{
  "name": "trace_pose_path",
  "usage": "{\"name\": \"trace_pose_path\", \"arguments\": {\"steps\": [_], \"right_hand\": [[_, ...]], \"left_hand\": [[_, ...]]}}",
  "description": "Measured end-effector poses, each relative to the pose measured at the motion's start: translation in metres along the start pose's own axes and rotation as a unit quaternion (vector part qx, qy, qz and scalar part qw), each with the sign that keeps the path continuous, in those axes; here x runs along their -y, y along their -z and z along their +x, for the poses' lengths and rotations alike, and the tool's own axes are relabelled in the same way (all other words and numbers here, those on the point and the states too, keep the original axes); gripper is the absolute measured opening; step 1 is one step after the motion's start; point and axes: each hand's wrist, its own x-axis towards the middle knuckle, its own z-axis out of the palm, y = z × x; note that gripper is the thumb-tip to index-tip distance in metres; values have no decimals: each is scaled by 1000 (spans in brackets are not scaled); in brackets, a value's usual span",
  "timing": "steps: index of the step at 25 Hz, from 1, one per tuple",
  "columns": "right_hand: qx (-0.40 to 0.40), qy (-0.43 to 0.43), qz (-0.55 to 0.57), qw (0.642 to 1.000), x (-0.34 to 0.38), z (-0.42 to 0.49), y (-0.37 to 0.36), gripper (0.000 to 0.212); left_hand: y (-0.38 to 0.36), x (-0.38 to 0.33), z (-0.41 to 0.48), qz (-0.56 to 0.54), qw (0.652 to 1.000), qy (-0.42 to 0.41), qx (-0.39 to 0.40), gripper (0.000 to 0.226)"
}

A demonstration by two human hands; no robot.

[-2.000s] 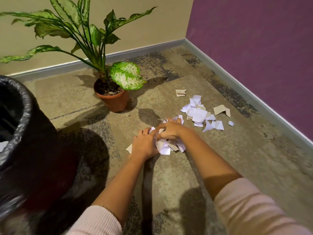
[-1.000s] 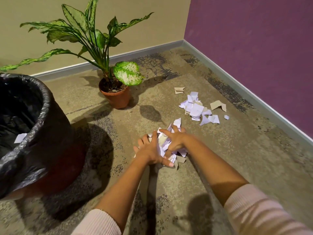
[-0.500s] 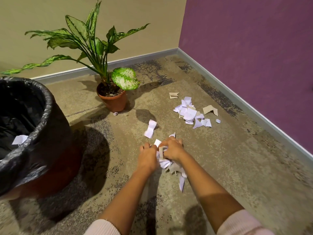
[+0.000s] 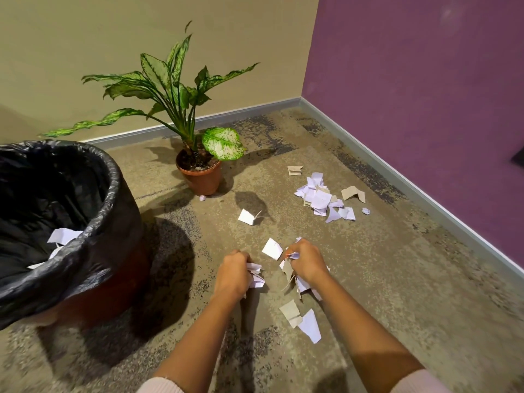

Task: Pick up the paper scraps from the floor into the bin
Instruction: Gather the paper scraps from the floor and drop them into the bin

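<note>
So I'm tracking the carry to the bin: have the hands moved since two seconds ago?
Yes. Both hands, left and right, each gripping scraps, have drawn back from the far pile, away from the pot.

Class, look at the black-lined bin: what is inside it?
Inside the bin, a few white paper scraps lie against the black liner near the front rim. The rim hides the bottom, so how many more are there cannot be told.

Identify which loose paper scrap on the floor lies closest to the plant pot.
The tiny crumpled scrap, lying right at the base of the terracotta plant pot. The folded white scrap and the pile near the purple wall lie farther off.
</note>
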Motion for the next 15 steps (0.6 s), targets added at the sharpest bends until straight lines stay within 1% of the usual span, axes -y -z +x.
{"name": "trace_pose_path", "arguments": {"steps": [3, 6, 11, 13, 15], "right_hand": [[-15, 17, 27, 999, 12, -7, 10, 17], [-24, 19, 47, 998, 38, -15, 23, 21], [-35, 46, 45, 997, 100, -23, 50, 24], [-39, 68, 35, 996, 129, -27, 61, 26], [-43, 93, 29, 994, 161, -33, 71, 29]], "left_hand": [[20, -2, -4, -26, 1000, -5, -10, 19], [49, -6, -7, -19, 999, -19, -28, 21], [110, -15, -11, -42, 997, -41, -51, 17], [138, -18, -13, -37, 995, -60, -65, 20], [169, -23, -15, -10, 993, -64, -98, 25]]}}
